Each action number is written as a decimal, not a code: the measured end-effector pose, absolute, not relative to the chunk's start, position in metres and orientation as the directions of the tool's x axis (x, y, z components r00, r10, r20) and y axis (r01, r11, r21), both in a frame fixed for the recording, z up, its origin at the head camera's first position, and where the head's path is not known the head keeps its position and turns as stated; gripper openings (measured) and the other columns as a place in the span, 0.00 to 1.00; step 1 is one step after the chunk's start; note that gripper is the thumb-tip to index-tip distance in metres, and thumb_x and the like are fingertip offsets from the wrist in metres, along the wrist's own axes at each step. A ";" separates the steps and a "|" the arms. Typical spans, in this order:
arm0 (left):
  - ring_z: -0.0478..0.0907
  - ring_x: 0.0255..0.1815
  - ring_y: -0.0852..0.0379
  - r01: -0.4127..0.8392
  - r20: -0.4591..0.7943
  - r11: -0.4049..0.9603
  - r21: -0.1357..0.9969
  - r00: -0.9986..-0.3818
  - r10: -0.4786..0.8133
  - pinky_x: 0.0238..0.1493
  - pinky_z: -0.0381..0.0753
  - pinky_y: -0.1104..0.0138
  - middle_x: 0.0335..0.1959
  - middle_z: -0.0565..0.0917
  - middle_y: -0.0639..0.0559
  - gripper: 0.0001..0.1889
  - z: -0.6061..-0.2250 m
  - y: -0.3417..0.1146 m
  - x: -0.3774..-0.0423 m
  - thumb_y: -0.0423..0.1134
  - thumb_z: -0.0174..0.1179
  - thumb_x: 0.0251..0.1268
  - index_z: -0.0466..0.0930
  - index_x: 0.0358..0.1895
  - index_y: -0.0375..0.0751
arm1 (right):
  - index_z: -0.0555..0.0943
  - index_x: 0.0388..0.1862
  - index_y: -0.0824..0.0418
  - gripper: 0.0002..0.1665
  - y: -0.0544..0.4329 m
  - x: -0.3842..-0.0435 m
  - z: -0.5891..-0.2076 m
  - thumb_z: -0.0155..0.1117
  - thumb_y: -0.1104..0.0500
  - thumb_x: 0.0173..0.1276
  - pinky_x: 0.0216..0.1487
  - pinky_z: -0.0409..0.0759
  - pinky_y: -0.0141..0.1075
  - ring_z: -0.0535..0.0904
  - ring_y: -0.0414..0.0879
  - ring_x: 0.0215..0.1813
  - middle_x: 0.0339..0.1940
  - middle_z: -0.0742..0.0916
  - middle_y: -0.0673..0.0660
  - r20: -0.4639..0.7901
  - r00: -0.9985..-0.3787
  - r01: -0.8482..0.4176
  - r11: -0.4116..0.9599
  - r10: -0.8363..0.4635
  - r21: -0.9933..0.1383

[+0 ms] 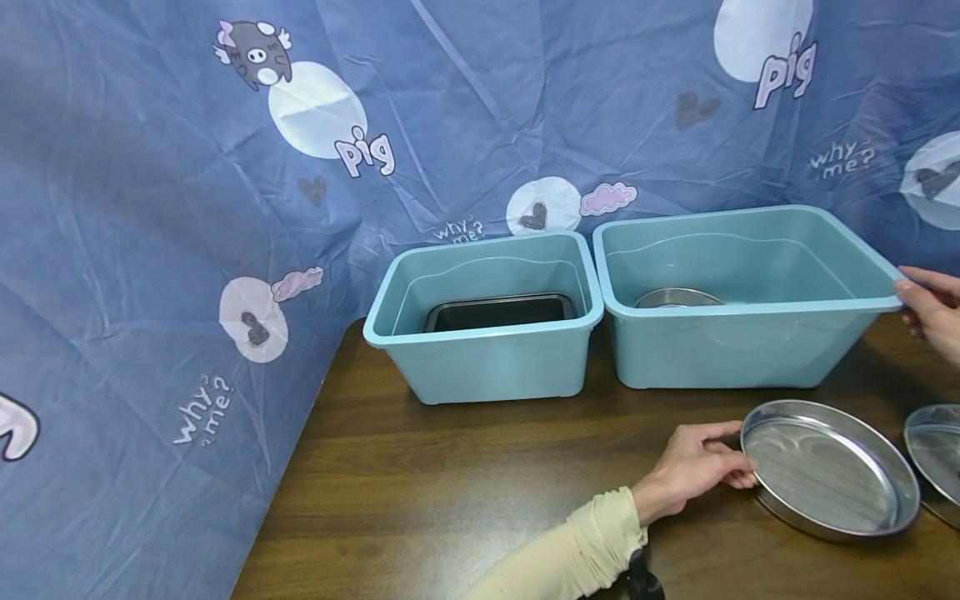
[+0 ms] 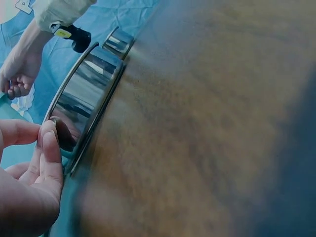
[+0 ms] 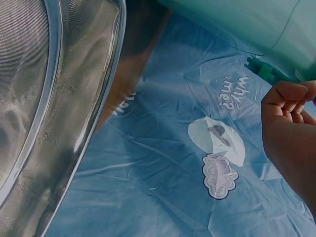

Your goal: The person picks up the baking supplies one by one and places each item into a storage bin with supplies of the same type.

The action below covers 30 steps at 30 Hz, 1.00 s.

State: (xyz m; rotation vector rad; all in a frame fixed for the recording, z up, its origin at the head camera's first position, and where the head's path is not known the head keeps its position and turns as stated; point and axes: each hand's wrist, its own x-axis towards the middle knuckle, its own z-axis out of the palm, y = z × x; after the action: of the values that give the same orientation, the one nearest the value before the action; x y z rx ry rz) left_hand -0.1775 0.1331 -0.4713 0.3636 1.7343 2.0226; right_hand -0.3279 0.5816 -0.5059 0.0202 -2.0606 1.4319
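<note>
My left hand [image 1: 701,462] pinches the near-left rim of a round metal sieve [image 1: 821,475] with a fine mesh bottom. In the left wrist view, the thumb and fingertips meet on the shiny wall of that sieve [image 2: 84,91], low over the wooden table. My right hand [image 1: 933,312] grips the right-end rim of the larger light-blue bin [image 1: 720,346]. From the right wrist, the right hand [image 3: 291,128] shows curled at the bin's edge. Inside this bin, part of another round metal piece [image 1: 678,296] shows; the front wall hides the rest.
To the left stands a smaller light-blue bin [image 1: 495,367] holding a dark rectangular pan [image 1: 498,312]. A second round sieve [image 1: 937,446] lies at the right, cut off by the frame. Behind the table [image 1: 420,492] hangs a blue printed cloth [image 1: 465,108].
</note>
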 end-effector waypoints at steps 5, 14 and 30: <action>0.87 0.36 0.28 -0.165 -0.085 -0.117 0.979 -0.861 0.501 0.28 0.84 0.72 0.28 0.86 0.29 0.25 -0.471 0.134 -0.177 0.16 0.64 0.61 0.80 0.63 0.30 | 0.83 0.66 0.45 0.20 0.578 -0.326 -0.502 0.60 0.60 0.79 0.10 0.69 0.25 0.73 0.32 0.14 0.17 0.80 0.40 0.497 -0.806 -0.363 0.396 0.321 -0.844; 0.87 0.35 0.29 -0.160 -0.077 -0.123 0.979 -0.858 0.508 0.27 0.84 0.73 0.28 0.86 0.28 0.25 -0.472 0.134 -0.176 0.16 0.64 0.61 0.80 0.63 0.30 | 0.83 0.65 0.44 0.21 0.573 -0.322 -0.500 0.60 0.61 0.79 0.11 0.69 0.24 0.72 0.30 0.15 0.17 0.80 0.39 0.512 -0.798 -0.380 0.395 0.318 -0.837; 0.84 0.24 0.54 -0.154 -0.071 -0.119 0.981 -0.853 0.518 0.26 0.81 0.75 0.30 0.86 0.28 0.25 -0.463 0.134 -0.177 0.17 0.64 0.61 0.82 0.62 0.31 | 0.84 0.64 0.43 0.20 0.568 -0.321 -0.499 0.60 0.61 0.79 0.12 0.70 0.23 0.73 0.30 0.16 0.18 0.81 0.38 0.508 -0.794 -0.376 0.386 0.334 -0.842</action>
State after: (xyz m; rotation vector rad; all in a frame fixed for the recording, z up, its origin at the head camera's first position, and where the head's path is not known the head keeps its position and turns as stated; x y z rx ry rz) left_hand -0.1775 0.1343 -0.4627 0.4024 1.7145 2.0198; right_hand -0.3209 0.5682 -0.4986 0.0363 -2.0192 1.4552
